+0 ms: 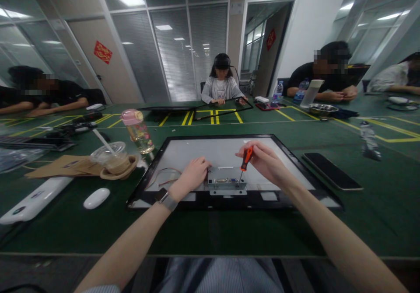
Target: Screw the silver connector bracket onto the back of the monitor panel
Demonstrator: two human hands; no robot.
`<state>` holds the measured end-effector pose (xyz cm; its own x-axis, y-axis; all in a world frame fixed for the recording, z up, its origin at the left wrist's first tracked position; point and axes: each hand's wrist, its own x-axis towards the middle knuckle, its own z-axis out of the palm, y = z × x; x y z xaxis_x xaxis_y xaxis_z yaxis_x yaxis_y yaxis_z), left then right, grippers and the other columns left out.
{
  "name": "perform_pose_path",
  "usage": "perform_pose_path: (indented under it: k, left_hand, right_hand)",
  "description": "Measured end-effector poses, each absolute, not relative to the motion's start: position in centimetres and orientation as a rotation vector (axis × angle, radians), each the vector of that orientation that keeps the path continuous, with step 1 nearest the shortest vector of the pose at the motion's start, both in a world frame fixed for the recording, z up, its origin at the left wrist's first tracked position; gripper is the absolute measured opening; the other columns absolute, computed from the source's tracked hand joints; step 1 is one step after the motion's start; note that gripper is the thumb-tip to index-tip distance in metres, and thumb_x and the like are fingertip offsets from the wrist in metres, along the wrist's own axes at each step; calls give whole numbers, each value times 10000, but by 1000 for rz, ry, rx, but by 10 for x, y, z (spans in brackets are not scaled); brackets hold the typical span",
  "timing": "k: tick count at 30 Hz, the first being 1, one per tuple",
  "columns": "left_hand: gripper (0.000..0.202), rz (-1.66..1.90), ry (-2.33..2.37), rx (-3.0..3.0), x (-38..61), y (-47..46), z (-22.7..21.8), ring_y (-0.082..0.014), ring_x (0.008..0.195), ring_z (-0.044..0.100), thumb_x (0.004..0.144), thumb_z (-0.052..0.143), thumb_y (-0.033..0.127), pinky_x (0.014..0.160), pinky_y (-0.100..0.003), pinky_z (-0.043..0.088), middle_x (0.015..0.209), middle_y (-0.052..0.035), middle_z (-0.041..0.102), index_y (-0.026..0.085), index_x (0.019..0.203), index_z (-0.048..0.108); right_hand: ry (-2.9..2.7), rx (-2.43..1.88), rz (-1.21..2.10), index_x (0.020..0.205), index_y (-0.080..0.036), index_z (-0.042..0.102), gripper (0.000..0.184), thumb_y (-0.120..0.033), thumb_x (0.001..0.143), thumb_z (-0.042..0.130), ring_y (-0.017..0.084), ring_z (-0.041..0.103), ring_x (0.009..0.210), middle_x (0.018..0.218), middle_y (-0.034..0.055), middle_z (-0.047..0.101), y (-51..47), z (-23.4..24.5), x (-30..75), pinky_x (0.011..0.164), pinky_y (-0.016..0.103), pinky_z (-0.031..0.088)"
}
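Observation:
A monitor panel (pixel 177 151) with a black frame and pale back lies flat on the green table before me. On its lower middle sits a metal bracket (pixel 227 187) with video ports, one of them blue. My right hand (pixel 262 159) is closed round the orange and black handle of a screwdriver (pixel 247 156), its shaft pointing down to the right end of the bracket. My left hand (pixel 193 174), with a watch on the wrist, rests at the bracket's left edge. Its fingers are bent against the edge; whether they grip it I cannot tell. Thin wires (pixel 164 176) lie left of it.
Left are a white mouse (pixel 96 198), an iced drink cup (pixel 113 155), a pink-lidded bottle (pixel 138 131) and a white case (pixel 34 199). A black phone (pixel 331 170) lies right. Across the table a person (pixel 223 83) handles a black frame; others sit at both sides.

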<state>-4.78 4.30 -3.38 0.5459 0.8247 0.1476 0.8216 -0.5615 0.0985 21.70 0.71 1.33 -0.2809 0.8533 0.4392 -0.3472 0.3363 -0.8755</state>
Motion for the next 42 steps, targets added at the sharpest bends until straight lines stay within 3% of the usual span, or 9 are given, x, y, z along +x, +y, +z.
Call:
perform_pose_path:
  k: [3, 7, 13, 17, 22, 29, 36, 39, 42]
  left_hand:
    - [329, 287, 1451, 2747, -48, 44, -35, -227, 1092, 623, 989, 420, 100, 988, -361, 492, 1150, -98, 641, 165, 1207, 657]
    - [332, 308, 1450, 2750, -49, 44, -36, -223, 1089, 626, 987, 420, 96, 992, -357, 492, 1148, -92, 644, 175, 1206, 657]
    - [330, 298, 1450, 2746, -48, 44, -35, -228, 1093, 626, 995, 415, 106, 995, -361, 490, 1156, -98, 645, 157, 1210, 659]
    - [335, 281, 1458, 2751, -48, 44, -36, -231, 1096, 625, 997, 410, 107, 997, -365, 489, 1155, -103, 646, 157, 1213, 662]
    - [336, 264, 1466, 2746, -48, 44, -35, -230, 1092, 627, 992, 423, 104, 998, -372, 493, 1170, -101, 646, 165, 1220, 662]
    - [332, 302, 1450, 2742, -48, 44, -36, -228, 1090, 628, 991, 420, 104, 999, -373, 496, 1149, -100, 645, 164, 1212, 659]
    - [340, 297, 1448, 2755, -49, 45, -37, -228, 1076, 626, 987, 407, 100, 991, -377, 496, 1163, -99, 642, 171, 1212, 653]
    - [339, 306, 1442, 2747, -49, 45, -37, -227, 1083, 624, 986, 405, 104, 993, -373, 493, 1158, -97, 640, 176, 1201, 657]
    - [342, 313, 1447, 2734, -49, 46, -38, -221, 1104, 619, 982, 408, 103, 1005, -365, 487, 1166, -91, 636, 191, 1206, 651]
  right_hand:
    - [-1437, -498, 1209, 862, -286, 755, 204, -485, 888, 725, 219, 631, 999, 983, 34, 666, 7, 15, 217, 1057, 466, 479]
    - [-1473, -481, 1176, 831, -305, 755, 134, -429, 829, 805, 180, 610, 888, 912, -2, 617, 8, 14, 219, 1059, 467, 482]
    - [-1438, -549, 1236, 1069, -335, 730, 227, -466, 883, 741, 206, 655, 908, 938, 14, 708, 8, 11, 219, 937, 436, 519]
    - [-1430, -542, 1246, 973, -311, 722, 185, -484, 916, 692, 214, 655, 932, 937, 25, 707, 6, 14, 216, 919, 424, 525]
    - [-1449, -541, 1173, 838, -300, 743, 147, -421, 811, 822, 188, 634, 943, 959, 1, 660, 6, 15, 218, 1035, 429, 484]
    - [-1465, -540, 1245, 1030, -306, 727, 195, -462, 915, 704, 212, 663, 949, 968, 31, 718, 6, 15, 219, 896, 397, 526]
    - [-1499, -538, 1111, 816, -288, 731, 176, -450, 823, 798, 207, 621, 956, 950, 16, 641, 4, 18, 216, 1028, 447, 491]
    - [-1513, -595, 1150, 907, -301, 744, 175, -460, 841, 778, 211, 638, 918, 937, 22, 671, 3, 17, 217, 962, 442, 526]
    - [-1509, -616, 1202, 1085, -303, 717, 286, -516, 895, 700, 236, 665, 975, 991, 50, 712, 3, 15, 217, 911, 436, 542]
